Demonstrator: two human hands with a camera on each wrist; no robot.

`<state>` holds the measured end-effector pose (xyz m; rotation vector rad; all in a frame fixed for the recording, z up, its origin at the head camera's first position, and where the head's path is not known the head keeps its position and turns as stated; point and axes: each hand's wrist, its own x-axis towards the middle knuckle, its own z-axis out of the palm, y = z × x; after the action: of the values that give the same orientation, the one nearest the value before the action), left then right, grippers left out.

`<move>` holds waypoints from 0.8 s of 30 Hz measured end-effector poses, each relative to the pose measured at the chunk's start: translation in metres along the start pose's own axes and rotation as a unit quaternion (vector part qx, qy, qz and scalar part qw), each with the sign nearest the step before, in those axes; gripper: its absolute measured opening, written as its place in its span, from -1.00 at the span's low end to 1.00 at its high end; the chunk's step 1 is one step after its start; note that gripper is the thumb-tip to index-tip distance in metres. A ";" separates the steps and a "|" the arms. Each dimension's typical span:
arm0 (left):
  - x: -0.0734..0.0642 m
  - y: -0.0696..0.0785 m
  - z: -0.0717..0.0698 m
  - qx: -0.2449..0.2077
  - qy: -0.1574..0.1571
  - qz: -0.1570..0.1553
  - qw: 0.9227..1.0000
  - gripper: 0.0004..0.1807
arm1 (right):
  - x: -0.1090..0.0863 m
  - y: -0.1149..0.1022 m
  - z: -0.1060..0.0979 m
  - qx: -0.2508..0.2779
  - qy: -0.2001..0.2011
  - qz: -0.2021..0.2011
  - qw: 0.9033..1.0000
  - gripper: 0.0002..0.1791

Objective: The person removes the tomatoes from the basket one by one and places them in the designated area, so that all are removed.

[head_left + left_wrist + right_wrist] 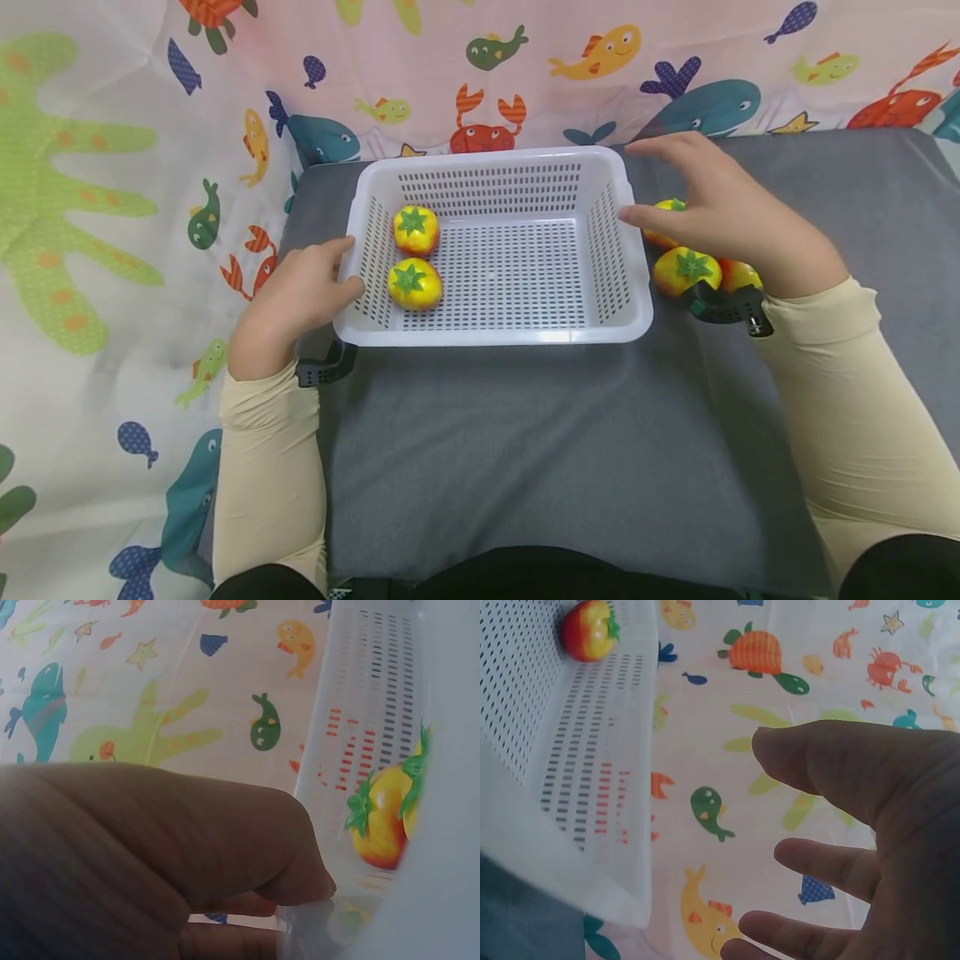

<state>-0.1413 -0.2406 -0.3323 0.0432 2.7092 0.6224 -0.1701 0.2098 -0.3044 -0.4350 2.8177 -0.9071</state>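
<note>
A white perforated plastic basket (491, 337) sits on the grey cloth, with two yellow-and-red fruits (415, 285) with green leafy tops at its left end. At the basket's left rim, my left hand (288, 292) pinches the edge between thumb and fingers. The left wrist view shows the thumb (300, 881) bent over that rim. My right hand (738, 212) is at the basket's right side with thumb and fingers spread, holding nothing. In the right wrist view a gap shows between the fingers (829, 866) and the basket wall (634, 787). Several more such fruits (686, 271) lie beneath the right hand, partly hidden by it.
Grey cloth (525, 450) covers the table in front of the basket and to its right. A sea-animal printed curtain (420, 67) hangs along the back and down the left side. Black straps (326, 367) circle both wrists.
</note>
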 end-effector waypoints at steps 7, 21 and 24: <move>0.000 0.000 -0.001 -0.001 -0.002 0.002 1.000 -0.17 | 0.011 -0.011 0.007 0.007 0.006 -0.033 0.999 -0.11; -0.001 0.001 0.000 -0.003 0.000 -0.003 1.000 -0.16 | 0.030 -0.030 0.020 0.016 0.000 -0.053 0.998 -0.16; -0.001 0.000 -0.001 -0.002 0.000 -0.005 1.000 -0.16 | 0.035 -0.034 0.024 0.017 -0.008 -0.053 0.998 -0.16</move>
<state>-0.1410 -0.2404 -0.3315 0.0277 2.7064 0.6240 -0.1904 0.1591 -0.3061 -0.5893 2.7837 -0.9653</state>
